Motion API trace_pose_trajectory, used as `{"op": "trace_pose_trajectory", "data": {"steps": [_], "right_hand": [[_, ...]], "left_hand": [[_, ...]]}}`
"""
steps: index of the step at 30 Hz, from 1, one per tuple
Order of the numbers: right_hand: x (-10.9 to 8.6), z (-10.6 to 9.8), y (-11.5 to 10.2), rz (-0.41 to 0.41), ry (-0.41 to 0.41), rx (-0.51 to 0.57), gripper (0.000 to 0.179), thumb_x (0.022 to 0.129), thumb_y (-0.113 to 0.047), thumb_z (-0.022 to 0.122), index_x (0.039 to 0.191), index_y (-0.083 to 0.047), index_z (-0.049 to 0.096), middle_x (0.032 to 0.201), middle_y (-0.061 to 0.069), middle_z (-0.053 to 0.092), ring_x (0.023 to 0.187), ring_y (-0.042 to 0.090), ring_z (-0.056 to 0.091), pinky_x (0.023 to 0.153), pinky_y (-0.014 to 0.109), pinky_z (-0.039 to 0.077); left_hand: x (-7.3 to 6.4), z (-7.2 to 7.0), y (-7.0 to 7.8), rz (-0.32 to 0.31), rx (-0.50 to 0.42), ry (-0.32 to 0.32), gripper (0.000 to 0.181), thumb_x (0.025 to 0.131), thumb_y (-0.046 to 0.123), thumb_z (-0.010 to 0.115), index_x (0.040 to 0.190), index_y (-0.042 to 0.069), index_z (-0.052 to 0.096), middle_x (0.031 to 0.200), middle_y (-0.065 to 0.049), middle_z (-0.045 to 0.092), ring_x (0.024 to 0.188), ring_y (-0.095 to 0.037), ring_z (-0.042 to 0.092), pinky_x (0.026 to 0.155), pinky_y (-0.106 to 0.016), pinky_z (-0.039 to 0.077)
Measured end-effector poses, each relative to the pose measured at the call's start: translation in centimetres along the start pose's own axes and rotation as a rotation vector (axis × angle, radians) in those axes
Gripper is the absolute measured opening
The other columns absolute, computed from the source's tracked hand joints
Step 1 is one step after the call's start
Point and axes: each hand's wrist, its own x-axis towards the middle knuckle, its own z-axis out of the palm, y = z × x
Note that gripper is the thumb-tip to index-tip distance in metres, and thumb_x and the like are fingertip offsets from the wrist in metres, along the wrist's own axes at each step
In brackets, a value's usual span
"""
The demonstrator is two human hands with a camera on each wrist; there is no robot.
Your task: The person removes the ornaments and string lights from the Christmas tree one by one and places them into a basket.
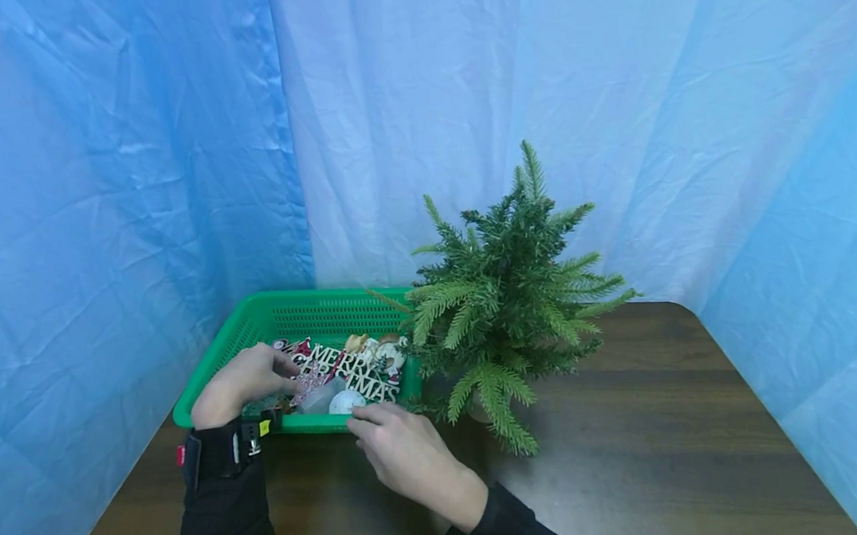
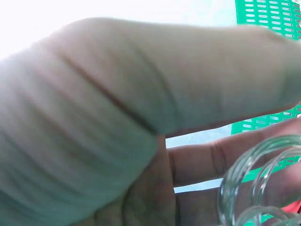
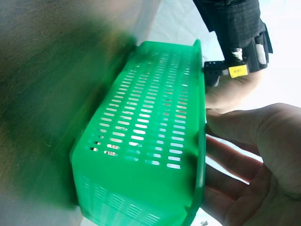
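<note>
My left hand (image 1: 257,377) is inside the green basket (image 1: 335,422), thumb and fingers beside a pinkish sparkly garland (image 1: 310,382) and a translucent bundle (image 1: 322,397). In the left wrist view a coil of clear tubing or wire (image 2: 228,188) lies before its fingers; the fingertips fall outside that view, so any grip is hidden. My right hand (image 1: 408,452) rests at the basket's front rim, fingers loosely bent, beside a white ball (image 1: 347,402). Seen from the right wrist, its fingers (image 3: 230,157) pass behind the rim, tips hidden.
White "MERRY CHRISTMAS" letters (image 1: 343,367) and other small ornaments (image 1: 389,355) lie in the basket. A small artificial fir tree (image 1: 509,296) stands right of it, some branches over its edge. Blue curtains (image 1: 393,125) enclose the dark wooden table (image 1: 658,433).
</note>
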Motion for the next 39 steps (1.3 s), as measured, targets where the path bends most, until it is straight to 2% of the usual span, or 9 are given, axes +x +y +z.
{"op": "trace_pose_trajectory", "data": {"steps": [7, 15, 23, 30, 35, 37, 39], "right_hand": [[0.1, -0.1, 0.0, -0.004, -0.009, 0.011, 0.025, 0.096, -0.02, 0.073, 0.121, -0.015, 0.074, 0.125, -0.001, 0.068, 0.113, 0.012, 0.064, 0.084, 0.019, 0.054], [0.1, -0.1, 0.0, 0.0, -0.032, 0.009, 0.027, 0.096, -0.021, 0.073, 0.123, -0.015, 0.073, 0.127, -0.001, 0.068, 0.115, 0.012, 0.064, 0.086, 0.02, 0.054], [0.1, -0.1, 0.0, -0.001, -0.027, -0.002, 0.028, 0.096, -0.021, 0.073, 0.123, -0.015, 0.073, 0.127, -0.002, 0.068, 0.115, 0.012, 0.063, 0.085, 0.02, 0.054], [0.1, -0.2, 0.0, 0.003, -0.038, 0.011, 0.028, 0.097, -0.022, 0.072, 0.124, -0.015, 0.072, 0.128, -0.001, 0.067, 0.116, 0.013, 0.063, 0.087, 0.021, 0.054], [0.0, -0.7, -0.1, -0.01, -0.057, 0.02, 0.029, 0.097, -0.024, 0.072, 0.125, -0.015, 0.072, 0.128, 0.0, 0.067, 0.117, 0.014, 0.063, 0.089, 0.022, 0.053], [-0.1, -1.3, -0.1, -0.021, -0.071, 0.041, 0.03, 0.098, -0.026, 0.071, 0.126, -0.015, 0.071, 0.129, 0.0, 0.066, 0.119, 0.014, 0.062, 0.09, 0.023, 0.053], [-0.3, -2.4, -0.3, -0.039, -0.072, 0.076, 0.031, 0.099, -0.028, 0.069, 0.128, -0.015, 0.07, 0.13, 0.0, 0.065, 0.12, 0.014, 0.061, 0.09, 0.024, 0.053]], "left_hand": [[-0.3, -0.1, 0.9, 0.043, 0.039, 0.034, 0.034, 0.092, 0.024, 0.077, 0.115, -0.001, 0.074, 0.105, -0.013, 0.073, 0.09, -0.027, 0.067, 0.075, -0.044, 0.055], [-1.9, -0.2, 2.9, 0.096, 0.06, 0.104, 0.046, 0.091, 0.033, 0.078, 0.121, -0.002, 0.071, 0.102, -0.011, 0.073, 0.089, -0.026, 0.068, 0.073, -0.043, 0.056], [-3.1, -0.4, 4.1, 0.17, 0.044, 0.131, 0.047, 0.094, 0.033, 0.075, 0.126, 0.0, 0.069, 0.113, -0.015, 0.072, 0.1, -0.031, 0.069, 0.079, -0.047, 0.057], [-3.5, -0.3, 4.7, 0.16, 0.049, 0.139, 0.048, 0.093, 0.034, 0.075, 0.127, 0.0, 0.069, 0.112, -0.014, 0.072, 0.1, -0.031, 0.069, 0.078, -0.047, 0.057], [-3.7, -0.1, 5.1, 0.149, 0.053, 0.137, 0.044, 0.094, 0.031, 0.075, 0.126, 0.001, 0.069, 0.11, -0.012, 0.072, 0.085, -0.02, 0.069, 0.077, -0.044, 0.057], [-3.9, 0.0, 5.4, 0.156, 0.056, 0.146, 0.044, 0.095, 0.03, 0.073, 0.128, 0.001, 0.068, 0.111, -0.013, 0.072, 0.08, -0.018, 0.069, 0.078, -0.045, 0.057], [-4.4, 0.1, 5.9, 0.177, 0.068, 0.188, 0.043, 0.096, 0.03, 0.072, 0.129, 0.002, 0.068, 0.114, -0.014, 0.072, 0.086, -0.021, 0.07, 0.08, -0.048, 0.056]]}}
